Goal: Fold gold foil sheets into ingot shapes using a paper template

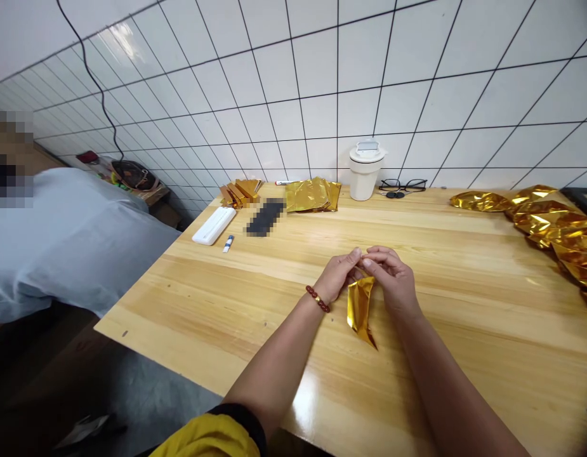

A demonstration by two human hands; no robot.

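A crumpled strip of gold foil paper [360,304] hangs down from between my two hands, its pointed lower end towards me. My left hand [339,273], with a beaded bracelet on its wrist, pinches the upper end of the foil. Close against it, my right hand [392,276] also has its thumb and fingers closed at the same upper end. The fingers partly cover that end of the foil. Both hands are above the middle of the wooden table [217,304].
At the back are a stack of gold foil sheets [309,195], folded strips [240,192], a white lidded cup [364,174] and glasses [402,185]. A white power bank [214,226] and small tube [228,244] lie left. Gold foil shapes [550,219] fill the right. A person [74,235] is left.
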